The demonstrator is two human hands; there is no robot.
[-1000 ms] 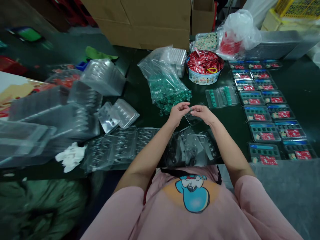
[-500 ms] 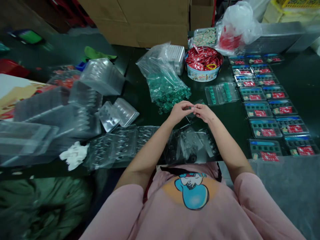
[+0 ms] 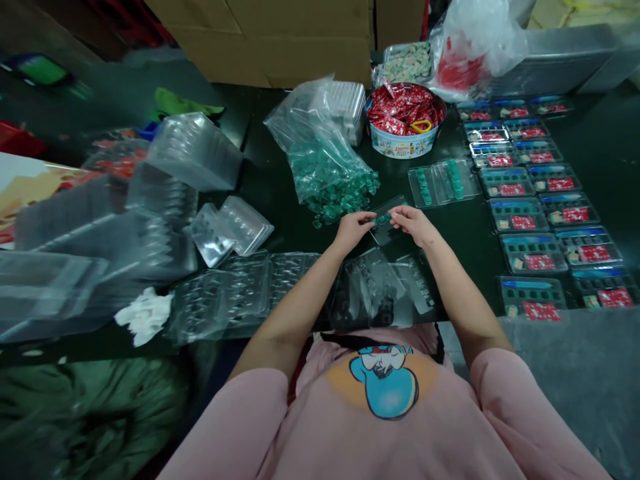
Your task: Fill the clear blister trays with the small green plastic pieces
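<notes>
Near the table's middle, a small clear plastic tray (image 3: 389, 235) with a few green translucent pieces (image 3: 384, 219) in it lies between my hands. My left hand (image 3: 353, 230) is at its left edge, thumb and fingers pinched together; what they hold is too small to make out. At the row of green pieces, my right hand (image 3: 412, 224) is closed in a pinch, its fingertips hiding whatever is between them. Just beyond my left hand, loose green pieces (image 3: 335, 200) spill from a clear plastic bag (image 3: 310, 127).
An open clear case (image 3: 440, 183) holds two green rows. Filled packs (image 3: 533, 243) with pens and red packets line the right. A round tin (image 3: 406, 143) of red sachets stands behind. Clear trays (image 3: 245, 283) and stacked plastic shells (image 3: 197, 153) lie left; more clear trays (image 3: 383, 290) lie near my body.
My hands have moved apart from where their fingertips met. The small tray with green pieces now shows between them. The view has shifted slightly.
</notes>
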